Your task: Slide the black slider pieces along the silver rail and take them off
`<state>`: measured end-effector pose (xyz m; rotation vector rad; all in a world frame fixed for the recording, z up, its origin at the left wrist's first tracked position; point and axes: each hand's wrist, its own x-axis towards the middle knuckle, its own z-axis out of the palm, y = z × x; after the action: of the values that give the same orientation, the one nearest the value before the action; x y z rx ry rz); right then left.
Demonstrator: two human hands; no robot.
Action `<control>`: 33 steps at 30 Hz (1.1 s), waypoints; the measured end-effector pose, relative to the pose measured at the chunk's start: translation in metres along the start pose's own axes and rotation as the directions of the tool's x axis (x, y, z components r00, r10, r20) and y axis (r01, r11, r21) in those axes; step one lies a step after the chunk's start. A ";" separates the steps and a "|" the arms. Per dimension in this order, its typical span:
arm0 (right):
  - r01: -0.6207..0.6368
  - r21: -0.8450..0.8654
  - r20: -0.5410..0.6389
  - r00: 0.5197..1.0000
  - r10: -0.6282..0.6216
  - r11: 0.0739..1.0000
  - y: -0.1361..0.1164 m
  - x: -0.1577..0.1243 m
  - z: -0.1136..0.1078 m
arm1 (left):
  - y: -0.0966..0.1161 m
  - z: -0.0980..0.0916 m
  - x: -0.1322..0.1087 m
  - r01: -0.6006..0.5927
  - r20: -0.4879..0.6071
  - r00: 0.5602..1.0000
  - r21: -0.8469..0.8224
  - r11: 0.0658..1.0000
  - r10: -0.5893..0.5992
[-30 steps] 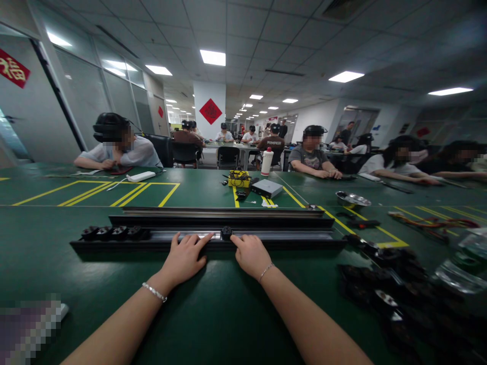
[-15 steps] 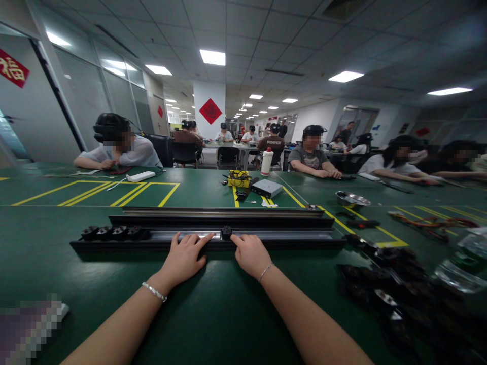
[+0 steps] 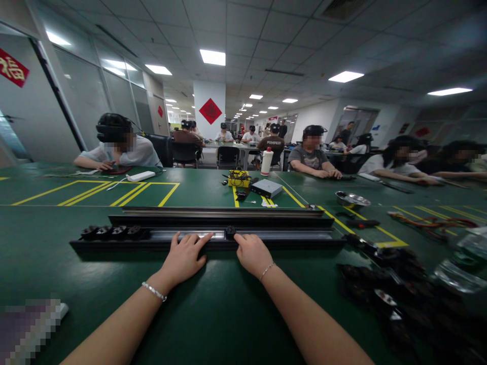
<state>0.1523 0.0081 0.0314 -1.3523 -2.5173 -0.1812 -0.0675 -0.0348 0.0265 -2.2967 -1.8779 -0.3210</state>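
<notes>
A long black rail (image 3: 289, 244) with a shiny metal channel lies across the green table in front of me. In the channel, near its middle, sits a small black socket module (image 3: 230, 232). My right hand (image 3: 254, 254) has its fingertips at the module's right side, with the other fingers curled in; its thumb is hidden. My left hand (image 3: 184, 261) rests with spread fingers over the rail's front edge, a short gap left of the module. Several similar socket modules (image 3: 119, 232) sit in a row at the rail's left end.
More black rails (image 3: 220, 221) lie just behind. A pile of black parts (image 3: 391, 299) spreads at the right, beside a clear plastic bottle (image 3: 466, 261) and a metal bowl (image 3: 353, 198). A grey box (image 3: 267, 188) stands farther back. Other people sit across the table.
The socket module has shifted slightly to the right along the channel, and my right hand has moved with it. My left hand has stayed in place.
</notes>
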 end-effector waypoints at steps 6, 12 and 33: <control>0.027 -0.020 -0.027 0.999 -0.028 0.999 0.000 0.001 0.002 | -0.001 0.003 0.000 -0.001 -0.007 1.000 -0.007 1.000 0.001; 0.025 -0.029 -0.024 0.999 -0.026 0.999 0.001 0.001 0.003 | -0.002 0.005 0.000 0.003 -0.010 1.000 -0.008 1.000 -0.003; -0.025 0.021 0.040 0.999 0.024 0.999 0.001 0.002 0.002 | -0.003 0.005 0.000 0.000 -0.010 1.000 -0.002 1.000 0.000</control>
<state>0.1517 0.0111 0.0299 -1.3918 -2.5264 -0.1233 -0.0700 -0.0326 0.0217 -2.2923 -1.8737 -0.3331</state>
